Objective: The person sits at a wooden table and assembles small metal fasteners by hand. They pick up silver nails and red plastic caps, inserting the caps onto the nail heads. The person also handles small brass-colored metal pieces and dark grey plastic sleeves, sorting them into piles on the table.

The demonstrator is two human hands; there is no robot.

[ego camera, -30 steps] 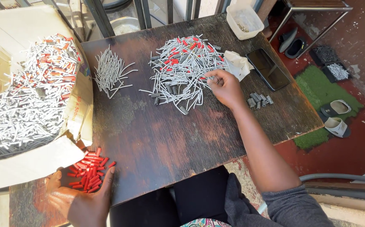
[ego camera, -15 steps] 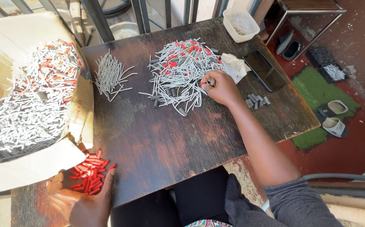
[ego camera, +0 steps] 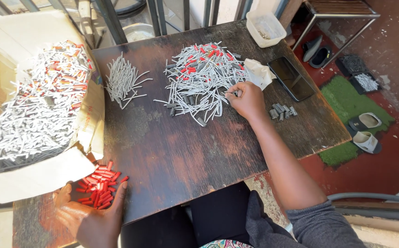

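Pinched between thumb and fingertips, the right hand [ego camera: 247, 98] grips what looks like a single grey piece — too small to tell for sure — at the right edge of the mixed pile of grey and red pieces [ego camera: 202, 78] on the dark wooden table [ego camera: 181, 151]. Down at the near left corner the left hand [ego camera: 91, 216] lies open, fingers spread, cupping a heap of red caps [ego camera: 99, 184] — touching them, not clasping. Just beside that hand sits a cardboard box [ego camera: 29, 115] full of grey pieces.

Harsh sunlight, hard shadows, sharp focus
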